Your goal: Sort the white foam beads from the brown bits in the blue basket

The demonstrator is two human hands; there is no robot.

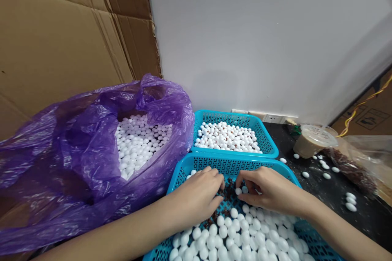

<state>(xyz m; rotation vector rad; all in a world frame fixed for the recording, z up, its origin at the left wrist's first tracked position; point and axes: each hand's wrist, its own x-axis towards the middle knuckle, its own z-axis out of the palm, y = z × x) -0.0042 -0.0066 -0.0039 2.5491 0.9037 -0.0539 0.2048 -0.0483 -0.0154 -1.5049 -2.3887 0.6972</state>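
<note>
Both my hands work inside the near blue basket [226, 163], which holds many small white balls [245, 232] and some dark brown bits [228, 193]. My left hand [199, 193] is curled, its fingertips pinched together over the brown bits. My right hand [269, 191] is curled too, with thumb and forefinger pinching a white ball [238, 191]. The two hands' fingertips nearly meet at the basket's middle.
A second blue basket [266, 130] of white balls stands behind. A big purple plastic bag [76, 151] of white balls lies left, against cardboard [61, 28]. A lidded drink cup [312, 140], loose white balls and a clear bag with brown contents [358, 167] sit right on the dark table.
</note>
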